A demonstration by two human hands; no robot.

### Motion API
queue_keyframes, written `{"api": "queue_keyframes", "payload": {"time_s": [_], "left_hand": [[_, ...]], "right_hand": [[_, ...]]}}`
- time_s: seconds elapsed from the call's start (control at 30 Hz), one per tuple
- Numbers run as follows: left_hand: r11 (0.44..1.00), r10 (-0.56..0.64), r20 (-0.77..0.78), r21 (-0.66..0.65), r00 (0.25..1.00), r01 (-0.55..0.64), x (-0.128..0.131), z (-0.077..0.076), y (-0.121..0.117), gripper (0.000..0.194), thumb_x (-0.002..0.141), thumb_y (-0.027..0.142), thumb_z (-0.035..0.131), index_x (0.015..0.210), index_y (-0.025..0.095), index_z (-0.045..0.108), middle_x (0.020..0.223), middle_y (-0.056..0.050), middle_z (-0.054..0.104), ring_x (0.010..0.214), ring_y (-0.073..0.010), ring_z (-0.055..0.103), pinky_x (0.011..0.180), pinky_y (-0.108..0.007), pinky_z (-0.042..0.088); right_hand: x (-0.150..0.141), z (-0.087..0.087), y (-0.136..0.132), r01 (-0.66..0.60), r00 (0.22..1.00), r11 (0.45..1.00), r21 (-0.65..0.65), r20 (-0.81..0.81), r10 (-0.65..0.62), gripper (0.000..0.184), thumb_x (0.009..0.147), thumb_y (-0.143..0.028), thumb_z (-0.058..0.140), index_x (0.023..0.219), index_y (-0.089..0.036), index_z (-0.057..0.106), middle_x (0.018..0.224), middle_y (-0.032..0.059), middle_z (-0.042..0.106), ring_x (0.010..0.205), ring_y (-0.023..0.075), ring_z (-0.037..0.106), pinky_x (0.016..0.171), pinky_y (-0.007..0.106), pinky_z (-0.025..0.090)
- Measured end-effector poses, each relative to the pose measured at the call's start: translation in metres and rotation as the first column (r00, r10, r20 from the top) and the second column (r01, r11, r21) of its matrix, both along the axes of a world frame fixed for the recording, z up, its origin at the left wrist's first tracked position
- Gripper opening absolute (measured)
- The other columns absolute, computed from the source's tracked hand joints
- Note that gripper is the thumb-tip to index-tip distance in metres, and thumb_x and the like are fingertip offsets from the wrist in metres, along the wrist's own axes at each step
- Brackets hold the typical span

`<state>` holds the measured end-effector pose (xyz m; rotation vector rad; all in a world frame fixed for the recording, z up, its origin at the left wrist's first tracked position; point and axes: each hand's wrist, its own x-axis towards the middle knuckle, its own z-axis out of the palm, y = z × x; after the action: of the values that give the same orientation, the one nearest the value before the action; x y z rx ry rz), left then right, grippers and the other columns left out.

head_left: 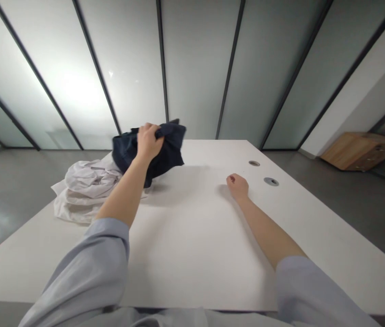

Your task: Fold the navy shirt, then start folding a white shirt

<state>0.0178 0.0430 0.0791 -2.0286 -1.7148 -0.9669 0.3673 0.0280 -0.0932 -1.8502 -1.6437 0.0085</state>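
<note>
Above the far left of the white table (192, 272), left hand (147, 141) closed firmly around a bunched fistful of dark navy cloth (168, 152), fingers curled over a top fold. Cloth gathered and crumpled on both sides of the fist, seemingly raised off the tabletop, with a soft shadow on the table beneath it (kind of garment impossible to tell in this crumpled state). Lower edge of the navy bundle just beside a loose heap of white cloth (86, 190), lying creased and piled near the table's left edge, partly behind the left forearm.

Well apart to the right, right hand (237, 187) loosely curled, fingers closed and empty, at or just above the tabletop (contact hard to tell). Nearest to it, two round metal grommets (271, 181) set into the table, a little farther toward the far edge. Pale blue-grey left sleeve (100, 259) and right sleeve (301, 290) pushed up to about the forearms, both arms reaching forward across the table.

Beyond the table, grey floor (18, 181), a tall frosted glass partition (195, 68) with dark metal frames, and, off to the right, a low wooden cabinet (361, 151).
</note>
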Motion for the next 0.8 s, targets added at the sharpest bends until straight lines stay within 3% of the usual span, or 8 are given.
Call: {"api": "queue_keyframes", "payload": {"time_s": [0.07,0.13,0.23,0.33,0.43,0.6,0.7,0.8], "left_hand": [[0.972,-0.214,-0.09,-0.115,0.973,0.203,0.041,-0.015,0.007,0.065,0.085,0.045,0.051,0.143,0.022,0.035,0.144,-0.01,0.04,0.131,-0.0317,0.035,0.108,-0.047,0.027],[0.926,-0.3,-0.134,-0.278,0.944,0.254,0.077,-0.041,0.006,0.083,0.081,0.056,0.055,0.149,0.021,0.025,0.151,-0.013,0.031,0.135,-0.033,0.03,0.109,-0.045,0.026],[0.825,-0.303,-0.159,-0.538,0.94,0.175,0.115,-0.09,-0.008,0.075,0.083,0.064,0.047,0.142,0.019,0.038,0.144,-0.015,0.042,0.13,-0.0337,0.039,0.104,-0.044,0.032],[0.728,-0.238,-0.168,-0.683,0.957,0.061,0.134,-0.133,-0.026,0.075,0.084,0.071,0.034,0.133,0.017,0.05,0.137,-0.018,0.049,0.127,-0.0373,0.042,0.099,-0.049,0.038],[0.767,-0.184,-0.187,-0.642,0.965,0.021,0.14,-0.162,-0.037,0.076,0.084,0.074,0.029,0.132,0.019,0.051,0.14,-0.017,0.046,0.126,-0.0383,0.041,0.099,-0.054,0.036],[0.804,-0.233,-0.2,-0.591,0.952,0.073,0.129,-0.179,-0.032,0.082,0.083,0.077,0.026,0.14,0.02,0.043,0.151,-0.016,0.035,0.136,-0.037,0.032,0.107,-0.053,0.027],[0.782,-0.312,-0.197,-0.609,0.929,0.133,0.11,-0.182,-0.02,0.082,0.083,0.078,0.028,0.143,0.023,0.04,0.154,-0.013,0.031,0.14,-0.0343,0.028,0.111,-0.051,0.022],[0.76,-0.415,-0.2,-0.612,0.888,0.217,0.085,-0.18,-0.005,0.078,0.085,0.074,0.031,0.143,0.022,0.041,0.154,-0.012,0.033,0.141,-0.0299,0.028,0.113,-0.043,0.022]], "right_hand": [[0.014,0.0,0.002,0.085,0.987,0.993,0.08,-0.142,-0.073,0.033,0.085,-0.03,0.038,0.096,-0.017,0.066,0.092,0.0106,0.07,0.084,0.0231,0.06,0.076,0.031,0.043],[0.03,0.0,0.004,0.184,0.954,0.969,0.163,-0.266,-0.137,0.037,0.083,-0.027,0.037,0.104,-0.014,0.063,0.098,0.0126,0.069,0.087,0.0236,0.06,0.08,0.032,0.044],[0.049,-0.002,0.007,0.32,0.909,0.921,0.22,-0.344,-0.234,0.042,0.082,-0.024,0.035,0.112,-0.009,0.059,0.104,0.0165,0.066,0.093,0.0259,0.059,0.087,0.036,0.043],[0.056,-0.005,0.008,0.325,0.926,0.924,0.203,-0.265,-0.268,0.042,0.082,-0.024,0.036,0.111,-0.009,0.061,0.109,0.0185,0.064,0.101,0.0296,0.056,0.092,0.041,0.04],[0.047,-0.007,0.008,0.195,0.98,0.971,0.141,-0.076,-0.185,0.038,0.082,-0.024,0.04,0.108,-0.013,0.065,0.115,0.0167,0.063,0.111,0.0312,0.051,0.096,0.044,0.037],[0.025,-0.007,0.005,0.018,0.976,0.997,-0.072,0.218,-0.002,0.04,0.087,-0.03,0.044,0.121,-0.016,0.061,0.133,0.0118,0.056,0.128,0.0291,0.041,0.105,0.043,0.031],[0.018,-0.002,0.0,0.029,0.963,0.956,-0.293,0.265,0.053,0.05,0.089,-0.039,0.044,0.133,-0.017,0.052,0.136,0.014,0.053,0.123,0.0315,0.047,0.1,0.046,0.035],[0.013,0.007,-0.006,0.085,0.947,0.916,-0.392,0.318,0.048,0.063,0.089,-0.048,0.043,0.141,-0.013,0.041,0.136,0.0198,0.052,0.122,0.0358,0.048,0.096,0.049,0.038]]}}
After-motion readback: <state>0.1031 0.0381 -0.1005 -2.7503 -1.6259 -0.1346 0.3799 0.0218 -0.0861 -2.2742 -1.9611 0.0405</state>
